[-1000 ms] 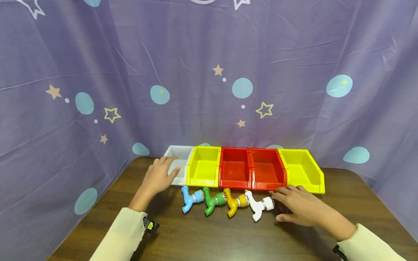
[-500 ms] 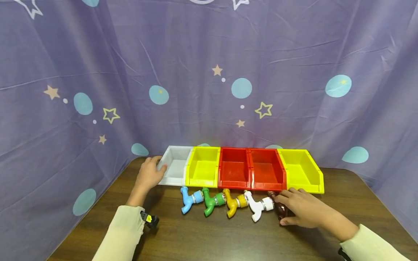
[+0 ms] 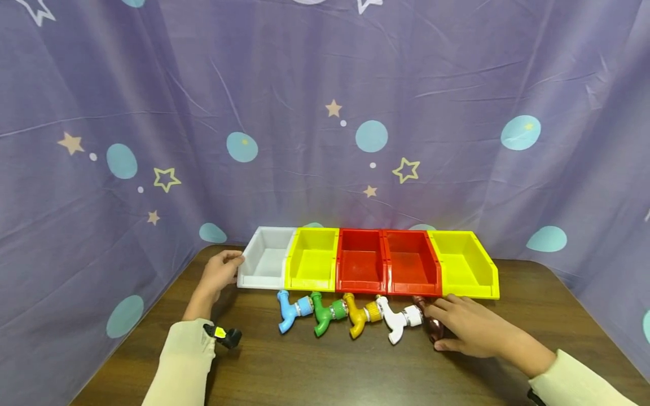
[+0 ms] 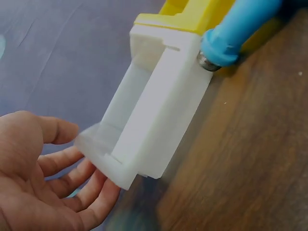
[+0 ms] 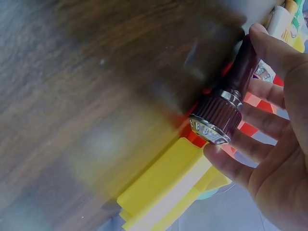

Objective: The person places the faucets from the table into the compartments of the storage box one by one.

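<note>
My left hand (image 3: 218, 275) is at the outer left side of the white bin (image 3: 268, 256), its fingertips touching the wall. In the left wrist view its fingers lie loosely along that wall and the thumb stays near the rim. My right hand (image 3: 472, 327) holds a dark brown tap (image 5: 225, 103) lying on the table, the thumb at one end and fingers along its far side. To its left, lined up before the bins, lie a white tap (image 3: 398, 320), a yellow tap (image 3: 359, 317), a green tap (image 3: 327, 313) and a blue tap (image 3: 291, 310).
Right of the white bin, in one row, stand a yellow bin (image 3: 312, 256), a red bin (image 3: 361, 259), another red bin (image 3: 410, 262) and a second yellow bin (image 3: 463, 262). A purple patterned curtain (image 3: 284, 84) hangs behind the brown wooden table (image 3: 325, 372).
My left hand has moved left from over the white bin to its outer side. My right hand stays at the dark brown tap, which now shows more between the fingers and thumb.
</note>
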Available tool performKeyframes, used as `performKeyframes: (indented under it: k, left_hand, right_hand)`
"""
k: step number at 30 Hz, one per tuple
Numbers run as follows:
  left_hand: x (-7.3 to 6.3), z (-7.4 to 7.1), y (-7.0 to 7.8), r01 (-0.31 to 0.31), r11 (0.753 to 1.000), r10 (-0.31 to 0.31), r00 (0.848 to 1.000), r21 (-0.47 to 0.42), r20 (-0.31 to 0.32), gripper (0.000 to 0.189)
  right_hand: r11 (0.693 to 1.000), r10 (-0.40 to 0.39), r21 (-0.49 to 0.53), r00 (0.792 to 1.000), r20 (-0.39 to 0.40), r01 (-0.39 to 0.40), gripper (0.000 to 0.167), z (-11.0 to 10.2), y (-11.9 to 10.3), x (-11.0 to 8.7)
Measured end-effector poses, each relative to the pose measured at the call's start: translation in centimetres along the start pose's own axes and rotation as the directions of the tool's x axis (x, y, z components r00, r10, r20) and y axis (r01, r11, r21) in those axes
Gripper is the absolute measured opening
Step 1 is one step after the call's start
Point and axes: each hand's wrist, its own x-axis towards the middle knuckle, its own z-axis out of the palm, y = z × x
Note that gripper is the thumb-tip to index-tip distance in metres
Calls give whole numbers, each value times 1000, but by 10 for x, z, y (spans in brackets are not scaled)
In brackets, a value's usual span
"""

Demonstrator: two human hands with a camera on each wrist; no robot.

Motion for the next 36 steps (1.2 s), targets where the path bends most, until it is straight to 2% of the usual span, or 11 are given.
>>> performKeyframes:
  k: [2, 7, 13, 20, 27, 36]
  left_hand:
    - [1, -2, -3, 26, 998, -26, 1000, -65, 6, 42]
    - [-1, -6, -6, 49, 991, -50, 999, -126, -2, 38]
    - [-3, -7, -7, 62, 987, -63, 998, -148, -6, 40]
    - [-4, -5, -9, 83, 980, -90, 996, -180, -29, 42]
    - [-4, -1, -9, 102, 971, -116, 992, -217, -52, 36]
    - [-6, -2, -10, 119, 970, -131, 990, -214, -47, 36]
  right_hand:
    - [1000, -13, 7, 1000, -5, 13, 47, 0, 0, 0]
    - [998, -43, 35, 999, -17, 43, 37, 2, 1, 1]
    - [998, -52, 44, 999, -4, 52, 34, 4, 4, 0]
    - [997, -51, 52, 998, -28, 52, 32, 5, 5, -4]
    - [998, -41, 42, 999, -23, 42, 34, 3, 6, -13]
    - [999, -32, -11, 999, -40, 31, 36, -15, 6, -23]
